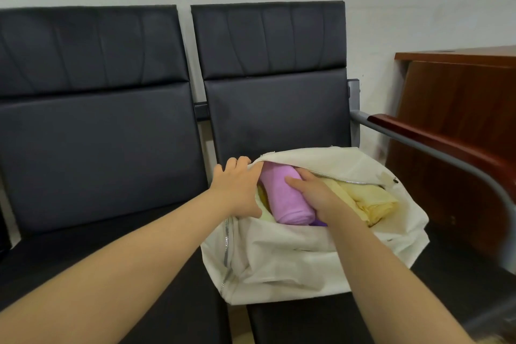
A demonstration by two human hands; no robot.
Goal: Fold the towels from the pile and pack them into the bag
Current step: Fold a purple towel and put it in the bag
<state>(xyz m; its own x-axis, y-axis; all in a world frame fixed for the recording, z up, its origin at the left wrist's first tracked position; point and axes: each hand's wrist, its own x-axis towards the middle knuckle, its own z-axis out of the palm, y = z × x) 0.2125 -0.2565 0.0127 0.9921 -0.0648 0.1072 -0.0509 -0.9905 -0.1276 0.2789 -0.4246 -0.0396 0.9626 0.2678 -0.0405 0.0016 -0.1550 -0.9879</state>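
A cream fabric bag [293, 260] with a zipper lies open on the right black seat. Inside it a folded pink towel [282, 198] rests on top, beside a folded pale yellow towel [365, 198]. A bit of purple cloth [319, 223] shows under the pink one. My left hand [237, 187] grips the bag's left edge and holds the opening apart. My right hand [315, 193] is inside the opening, closed around the right side of the pink towel. No towel pile is in view.
Two black padded chairs [97, 134] stand side by side against a white wall. A grey metal armrest with a wooden top [418, 137] runs along the right of the bag. A dark brown wooden desk [460, 109] stands beyond it.
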